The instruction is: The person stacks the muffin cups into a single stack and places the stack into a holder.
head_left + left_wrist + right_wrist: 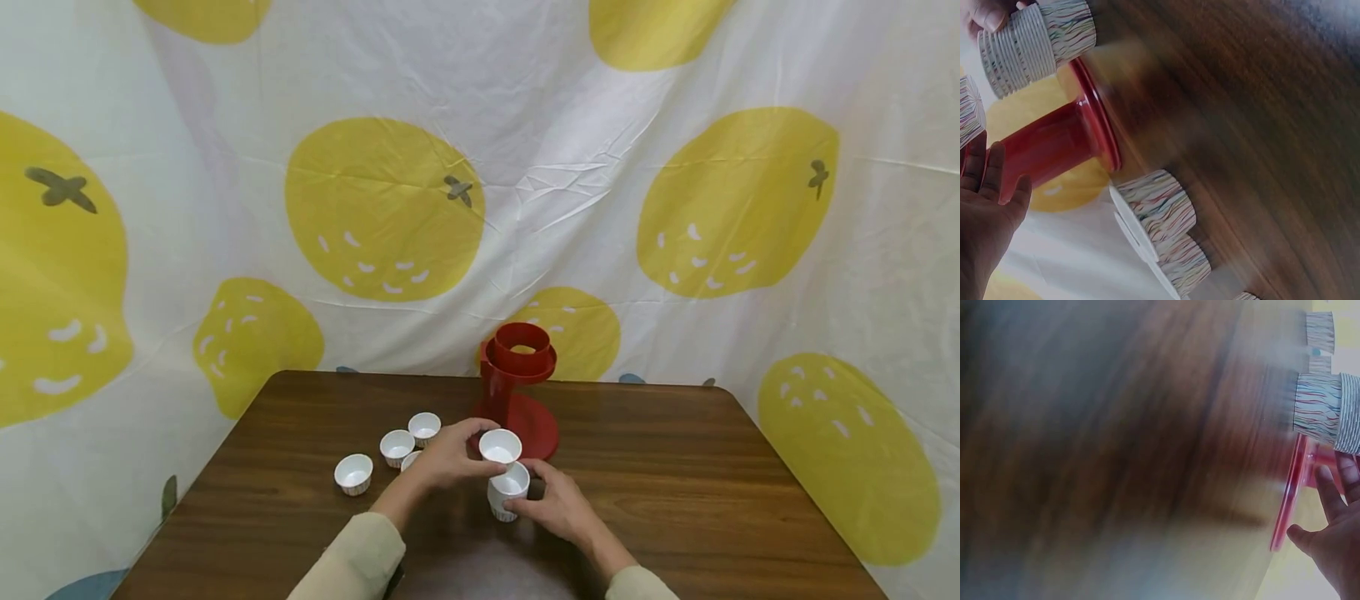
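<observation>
My left hand (448, 457) pinches a white paper baking cup (500, 447) by its side, just above and behind a stack of nested cups (504, 505). Coloured wavy streaks mark the outside of the single cup (969, 112) in the left wrist view. My right hand (558, 502) grips the stack, thumb on the near side and fingers behind. Many close rims show on the stack (1035, 47), which stands on the table. Behind both hands rises a red stand (497, 396) with a round base and a ring-shaped top.
Several separate cups (354, 473) stand upright on the left of the brown wooden table (675, 483), one partly hidden by my left forearm. A white cloth (555, 242) printed with lemons hangs behind the table.
</observation>
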Motion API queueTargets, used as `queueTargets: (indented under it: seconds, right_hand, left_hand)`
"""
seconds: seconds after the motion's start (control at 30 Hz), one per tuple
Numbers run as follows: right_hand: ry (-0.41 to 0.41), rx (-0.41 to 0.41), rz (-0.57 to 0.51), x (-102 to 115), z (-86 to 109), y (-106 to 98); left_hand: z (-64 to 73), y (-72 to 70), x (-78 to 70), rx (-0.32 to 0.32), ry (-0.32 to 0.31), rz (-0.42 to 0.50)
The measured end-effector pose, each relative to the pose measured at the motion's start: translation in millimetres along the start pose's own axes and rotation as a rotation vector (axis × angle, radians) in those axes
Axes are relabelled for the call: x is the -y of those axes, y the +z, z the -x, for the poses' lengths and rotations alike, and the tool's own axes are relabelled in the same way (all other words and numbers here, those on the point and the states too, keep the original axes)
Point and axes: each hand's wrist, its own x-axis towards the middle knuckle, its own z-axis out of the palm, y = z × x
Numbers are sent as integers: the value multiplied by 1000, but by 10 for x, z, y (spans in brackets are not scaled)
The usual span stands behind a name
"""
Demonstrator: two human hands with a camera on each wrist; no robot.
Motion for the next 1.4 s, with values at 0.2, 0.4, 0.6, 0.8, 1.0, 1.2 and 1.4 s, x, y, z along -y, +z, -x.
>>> queueTargets:
  seconds: [0.2,0.4,0.6,0.8,1.0,1.2,1.4]
  right_hand:
    - [-15,-14,11,1,3,7]
    - [-24,-11,-1,3,8,7]
    - [-16,-6,-16,7,12,6]
    - [-11,-8,-31,2,3,14]
    - [-27,-20,-28,-10,-4,28]
    - [-45,-32,-40,-9,-9,36]
    - [-50,-34,-17,6,-16,30]
  left_hand:
    - [6,75,2,11,12,-1]
    - [19,141,24,16,29,-28]
    - [34,204,73,8,58,-29]
    - [31,259,112,20,83,-35]
    - [46,301,139,27,93,-50]
    - [88,316,162,36,71,-46]
    - [101,332,218,55,64,-99]
